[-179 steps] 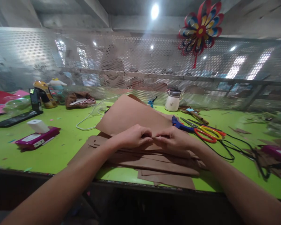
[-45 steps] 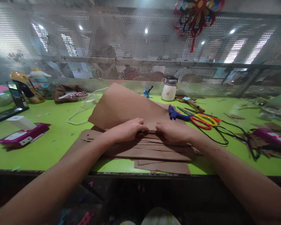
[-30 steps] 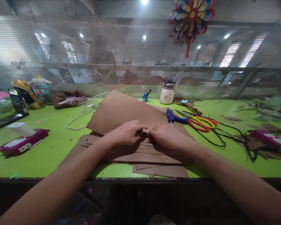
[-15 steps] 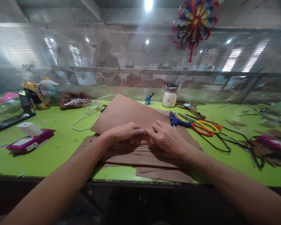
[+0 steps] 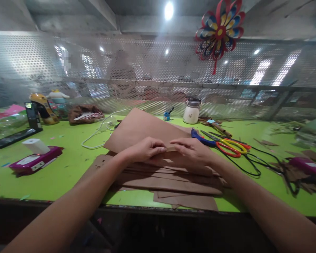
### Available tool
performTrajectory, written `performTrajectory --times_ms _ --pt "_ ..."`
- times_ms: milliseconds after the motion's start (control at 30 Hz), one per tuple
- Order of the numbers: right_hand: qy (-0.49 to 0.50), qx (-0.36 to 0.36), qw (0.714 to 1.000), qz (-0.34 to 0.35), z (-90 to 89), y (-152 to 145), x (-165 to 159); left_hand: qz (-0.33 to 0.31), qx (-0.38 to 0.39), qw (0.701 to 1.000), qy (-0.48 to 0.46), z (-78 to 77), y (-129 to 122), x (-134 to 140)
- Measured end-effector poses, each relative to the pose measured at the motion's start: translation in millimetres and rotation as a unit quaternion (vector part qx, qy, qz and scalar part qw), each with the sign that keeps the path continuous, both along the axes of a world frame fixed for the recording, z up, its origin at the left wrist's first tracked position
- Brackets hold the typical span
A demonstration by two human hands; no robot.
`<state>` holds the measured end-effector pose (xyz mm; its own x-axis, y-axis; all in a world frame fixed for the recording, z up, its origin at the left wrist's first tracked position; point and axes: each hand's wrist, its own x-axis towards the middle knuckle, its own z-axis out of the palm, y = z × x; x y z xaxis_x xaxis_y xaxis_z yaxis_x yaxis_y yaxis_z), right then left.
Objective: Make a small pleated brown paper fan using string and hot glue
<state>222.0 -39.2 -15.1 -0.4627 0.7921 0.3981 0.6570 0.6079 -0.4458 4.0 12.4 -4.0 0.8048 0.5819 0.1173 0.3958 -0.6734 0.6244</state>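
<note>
A large brown paper sheet [image 5: 143,130] lies at an angle over a stack of similar brown sheets [image 5: 158,182] on the table. My left hand [image 5: 147,148] rests at the sheet's near edge, its fingers bent and the thumb close below them, with the edge between them. My right hand [image 5: 193,149] lies on the same edge, fingers stretched out to the left and slightly apart. A narrow strip of the edge shows pale between the two hands. My palms hide part of the paper beneath them.
To the right lie a blue glue gun [image 5: 204,139], scissors with red and yellow handles [image 5: 230,146] and a black cord [image 5: 249,171]. A white jar [image 5: 191,112] and a small blue bottle [image 5: 166,116] stand behind. A purple power strip [image 5: 35,161] is at left.
My hands were close together, pinching the paper's near edge. My right hand has since moved right and flattened, its fingers straightened. A small gap now separates my hands.
</note>
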Motion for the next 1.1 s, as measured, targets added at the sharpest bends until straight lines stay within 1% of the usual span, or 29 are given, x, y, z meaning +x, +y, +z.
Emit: performTrajectory --times_ms 67,100,200,333,500,600,733,833,967,1100 --pt "0.01 -0.061 0.998 0.021 1.0 6 5 0.006 0.062 0.998 0.001 -1.6 0 1" --pt "0.01 -0.08 0.996 0.026 1.0 8 7 0.008 0.085 0.996 0.005 -2.0 0 2" --pt "0.026 -0.093 0.995 0.014 -0.6 12 8 0.015 0.135 0.99 0.028 -2.3 -1 4" --pt "0.058 -0.067 0.996 -0.009 -3.3 13 7 0.02 0.192 0.98 0.044 -2.0 -3 7" --pt "0.094 -0.027 0.995 -0.001 -4.9 13 9 0.018 0.233 0.971 0.059 -0.7 -5 8" --pt "0.094 0.01 0.995 0.012 -3.7 13 11 0.027 0.263 0.962 0.065 -0.4 -7 8" --pt "0.058 0.045 0.997 0.036 0.1 13 14 0.033 0.307 0.95 0.054 -3.0 -8 7" --pt "0.008 0.066 0.997 0.04 2.5 12 14 0.025 0.321 0.945 0.055 -6.5 -7 8" --pt "-0.071 0.09 0.993 0.038 5.4 1 3 0.03 0.323 0.944 0.065 -11.0 -9 12" --pt "-0.092 0.092 0.991 0.035 8.1 -13 -9 0.03 0.288 0.955 0.067 -10.8 -11 12"
